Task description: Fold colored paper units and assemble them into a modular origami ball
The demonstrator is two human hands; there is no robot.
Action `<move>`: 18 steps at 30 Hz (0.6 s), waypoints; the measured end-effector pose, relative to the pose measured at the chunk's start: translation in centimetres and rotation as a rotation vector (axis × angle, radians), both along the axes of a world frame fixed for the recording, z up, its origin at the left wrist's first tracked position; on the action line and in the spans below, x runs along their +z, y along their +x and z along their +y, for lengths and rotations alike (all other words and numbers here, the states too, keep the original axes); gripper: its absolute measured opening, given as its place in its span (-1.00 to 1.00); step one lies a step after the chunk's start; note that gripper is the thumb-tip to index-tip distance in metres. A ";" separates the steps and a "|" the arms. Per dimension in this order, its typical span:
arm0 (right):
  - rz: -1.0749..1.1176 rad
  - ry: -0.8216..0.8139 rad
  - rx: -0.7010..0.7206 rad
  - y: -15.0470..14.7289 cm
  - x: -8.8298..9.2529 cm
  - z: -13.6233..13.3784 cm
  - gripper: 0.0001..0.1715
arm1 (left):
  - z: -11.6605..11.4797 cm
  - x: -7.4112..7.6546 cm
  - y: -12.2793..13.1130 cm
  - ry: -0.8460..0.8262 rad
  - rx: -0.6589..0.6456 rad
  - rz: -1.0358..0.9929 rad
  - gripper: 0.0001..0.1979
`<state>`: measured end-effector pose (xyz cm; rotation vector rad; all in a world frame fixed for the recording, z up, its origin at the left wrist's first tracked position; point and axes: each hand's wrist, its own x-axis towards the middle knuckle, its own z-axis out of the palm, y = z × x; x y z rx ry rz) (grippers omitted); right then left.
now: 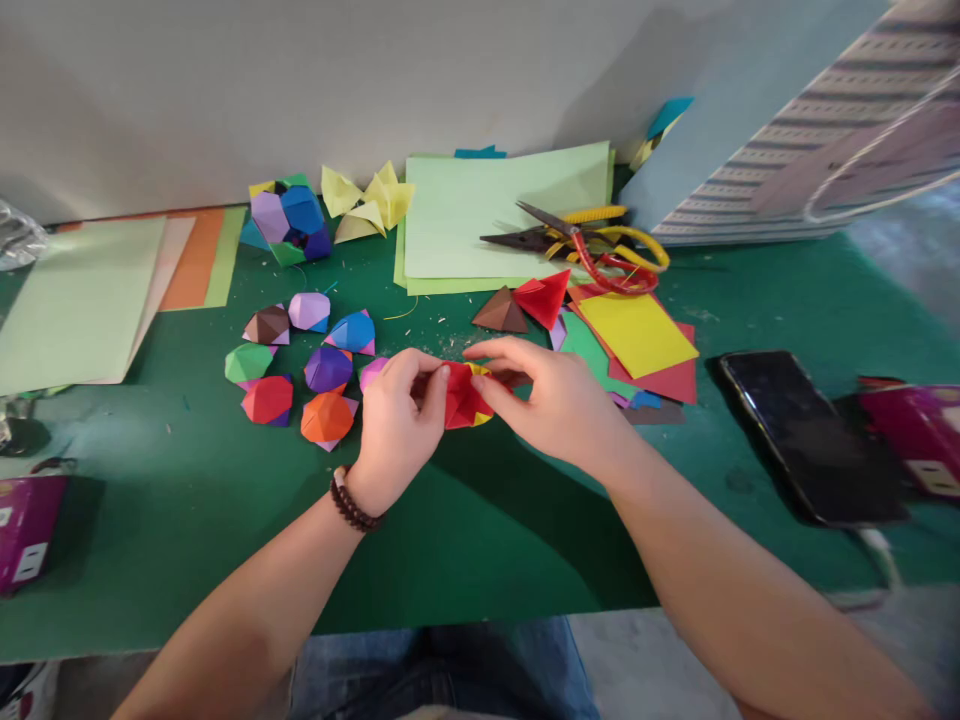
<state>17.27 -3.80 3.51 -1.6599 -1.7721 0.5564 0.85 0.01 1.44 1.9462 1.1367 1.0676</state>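
Observation:
Between my two hands is a red and yellow folded paper piece (459, 402), held above the green table. My left hand (403, 410) pinches its left side with thumb and fingers. On the right, the thumb and fingertips of my right hand (541, 395) close on the yellow edge. Left of my hands sit several faceted folded paper pieces, among them an orange one (327, 418), a purple one (328, 370) and a red one (268, 400). A pink piece (373, 373) is partly hidden behind my left hand. Beyond my right hand are a brown folded piece (501, 311) and a red one (543, 297).
Scissors (615, 275) and pliers (525, 240) lie on pale green sheets (487, 215). Yellow paper squares (637, 333) top a colored stack. A phone (806, 430) lies at right. A many-colored paper ball (291, 218) and yellow folded papers (371, 203) stand by the wall.

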 end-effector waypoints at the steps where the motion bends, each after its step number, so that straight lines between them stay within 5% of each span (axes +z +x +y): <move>1: -0.006 -0.013 -0.017 0.0 0.1 0.0 -0.77 | 0.0 0.0 0.0 -0.020 0.003 -0.018 -0.90; 7: -0.110 -0.051 -0.042 0.1 0.0 0.1 -0.80 | 0.4 -0.5 0.1 -0.139 -0.074 -0.021 -0.96; 18: -0.117 -0.082 -0.023 -0.1 -0.3 0.1 -0.90 | 0.4 -0.4 0.0 -0.088 -0.120 0.068 -0.97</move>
